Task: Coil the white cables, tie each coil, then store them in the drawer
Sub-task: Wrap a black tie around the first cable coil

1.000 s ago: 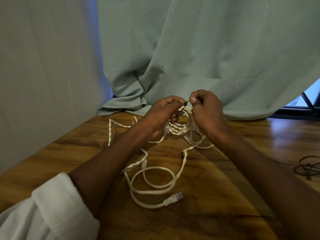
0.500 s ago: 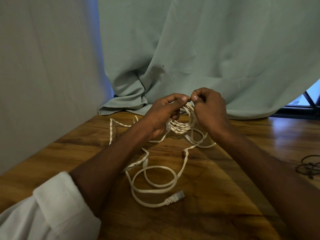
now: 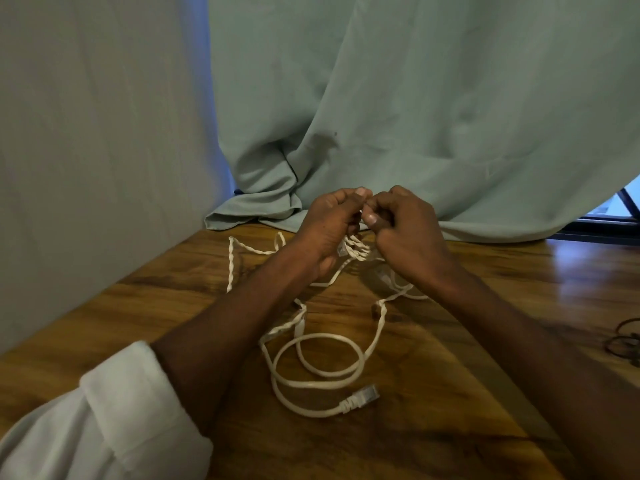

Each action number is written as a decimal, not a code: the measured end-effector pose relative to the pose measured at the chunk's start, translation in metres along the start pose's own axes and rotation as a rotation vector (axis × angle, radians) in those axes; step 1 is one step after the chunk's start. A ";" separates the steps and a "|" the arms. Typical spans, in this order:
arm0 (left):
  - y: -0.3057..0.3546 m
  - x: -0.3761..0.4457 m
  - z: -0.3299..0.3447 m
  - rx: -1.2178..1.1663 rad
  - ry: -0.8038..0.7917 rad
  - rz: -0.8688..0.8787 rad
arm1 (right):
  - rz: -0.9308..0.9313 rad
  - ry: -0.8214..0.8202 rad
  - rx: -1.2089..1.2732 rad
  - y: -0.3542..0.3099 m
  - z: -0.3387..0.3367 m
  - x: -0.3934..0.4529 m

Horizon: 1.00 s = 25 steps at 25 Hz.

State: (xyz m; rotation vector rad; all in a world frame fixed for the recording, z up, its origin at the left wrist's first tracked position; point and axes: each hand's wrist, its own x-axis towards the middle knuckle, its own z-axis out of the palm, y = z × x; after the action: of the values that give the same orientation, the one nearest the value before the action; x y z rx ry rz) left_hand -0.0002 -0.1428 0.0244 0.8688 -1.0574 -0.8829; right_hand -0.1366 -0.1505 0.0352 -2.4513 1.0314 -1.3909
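Note:
A coil of twisted white cable (image 3: pixel 355 249) hangs between my two hands above the wooden table (image 3: pixel 485 323). My left hand (image 3: pixel 330 225) grips the coil's left side, fingers curled round it. My right hand (image 3: pixel 403 225) pinches something small at the coil's top, most likely a thin tie, hidden between thumb and finger. A second white cable (image 3: pixel 317 370) lies in loose loops on the table near me, its clear plug (image 3: pixel 363 396) pointing right. More twisted cable (image 3: pixel 231 263) trails off to the left.
A pale green curtain (image 3: pixel 415 116) hangs behind the table and bunches on its far edge. Dark thin ties or wires (image 3: pixel 627 339) lie at the right edge of the table. A light wall (image 3: pixel 86 150) runs along the left.
My hands have drawn closer together at the top of the coil, and my right thumb now points down. The dark strand seen between my fingertips a second ago is hidden.

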 end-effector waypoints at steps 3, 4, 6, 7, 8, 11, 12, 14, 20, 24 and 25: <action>0.005 -0.001 0.001 -0.125 -0.001 -0.068 | -0.099 0.007 -0.132 0.005 -0.001 0.001; 0.008 -0.002 0.003 -0.187 -0.011 -0.106 | -0.128 0.022 -0.190 0.008 -0.002 0.000; 0.012 -0.004 0.007 -0.278 -0.025 -0.157 | -0.145 0.053 -0.234 0.012 -0.001 -0.001; 0.012 -0.003 0.007 -0.277 -0.015 -0.153 | -0.140 0.066 -0.209 0.014 -0.001 -0.001; 0.012 -0.003 0.008 -0.250 0.005 -0.136 | -0.126 0.076 -0.159 0.014 -0.001 0.000; 0.008 0.000 0.007 -0.062 0.110 -0.041 | -0.022 0.105 0.017 0.011 -0.002 0.002; 0.005 0.001 0.009 0.018 0.140 -0.008 | 0.016 0.114 0.063 0.009 -0.001 0.003; 0.000 0.002 0.010 0.161 0.178 0.052 | 0.053 0.147 0.142 0.005 -0.003 0.005; 0.001 0.005 -0.004 0.042 0.234 -0.042 | 0.121 0.360 0.341 0.009 -0.036 0.020; 0.005 0.004 -0.001 -0.074 0.143 -0.059 | -0.079 0.074 -0.029 0.019 -0.011 0.003; 0.005 0.005 -0.002 -0.087 0.135 -0.069 | -0.158 0.026 -0.136 0.018 -0.006 0.001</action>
State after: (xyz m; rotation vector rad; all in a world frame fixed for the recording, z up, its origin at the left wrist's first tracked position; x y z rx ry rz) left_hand 0.0039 -0.1450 0.0305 0.8839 -0.8706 -0.9086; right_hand -0.1504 -0.1630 0.0314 -2.6717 0.9866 -1.4467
